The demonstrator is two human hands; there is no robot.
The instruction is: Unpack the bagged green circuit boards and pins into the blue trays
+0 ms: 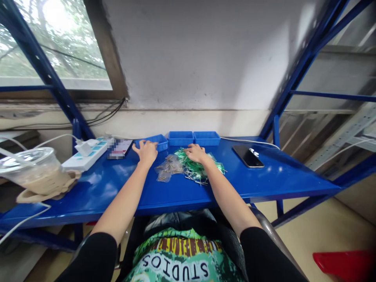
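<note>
My left hand (pixel 146 152) is at the left end of the leftmost blue bin (pixel 161 143), fingers spread; whether it touches the bin is hard to tell. That bin sits at an angle, nearer to me than the other two. On top of a heap of green plastic packets (pixel 216 163) lies my right hand (pixel 196 152), its fingers apart and partly lost among the packets. Thin metal pins (pixel 196 180) stick out at the heap's near side. Left of the heap, between my hands, are clear plastic bags (pixel 170 167) with small brownish pieces inside.
Two blue bins (pixel 180 138) (pixel 207 138) stand along the wall. On the right of the blue table (pixel 282 176) lies a phone (pixel 248 156) with white earbuds (pixel 253 152). At left are a power strip (pixel 88 154), a flat card-like item (pixel 122 149) and a drink cup (pixel 41 176) in a holder.
</note>
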